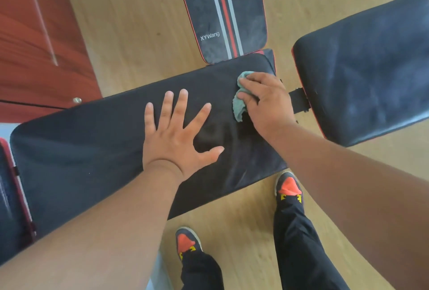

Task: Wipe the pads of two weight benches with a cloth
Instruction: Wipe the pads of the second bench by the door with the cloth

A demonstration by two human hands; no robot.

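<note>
Nearest the camera, two shoes (188, 241) with orange toes are standing on the wooden floor (234, 227), below black trousers (294, 231). Just beyond them a long black pad (88, 150) is lying across the view. The left hand (176, 136) is resting flat on its middle, fingers straight and spread wide, holding nothing. The right hand (264, 101) is pressing down near the pad's right far corner, its fingers curled over a bunched pale green cloth (239, 107), which is sitting on the pad under that hand. To the right, just apart, a second black pad (366, 69) is tilting away, dusty and streaked. Farther off, a striped pad (222, 11) with red and grey lines is stretching away, meeting the long pad's far edge.
</note>
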